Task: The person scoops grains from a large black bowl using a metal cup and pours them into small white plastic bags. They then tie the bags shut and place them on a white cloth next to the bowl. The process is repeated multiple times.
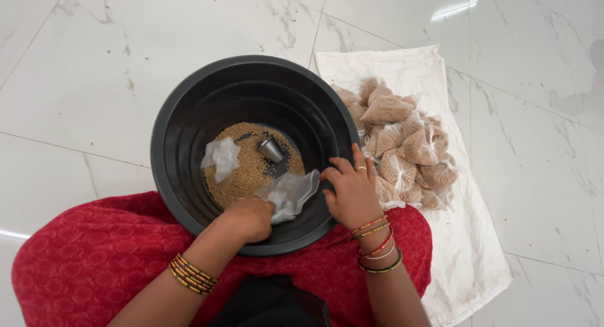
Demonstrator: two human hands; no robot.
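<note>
There is a single view, from a camera worn on the person's head. It looks almost straight down, close over the lap, at the left hand (251,219) and right hand (352,192), which sit low in the centre. A black tub (189,113) fills the middle just beyond the hands; a cloth (459,251) runs off past the right hand. Tiled floor (94,63) fills the far edges.

Both forearms enter from the lower edge and converge toward the centre. The left hand (250,219) is curled into a closed fist, knuckles up, wrist bent slightly inward and ringed with bangles. The right hand (351,190) lies palm down, fingers (343,165) loosely spread and pointing left, a ring on one finger, bangles stacked at the wrist.
</note>
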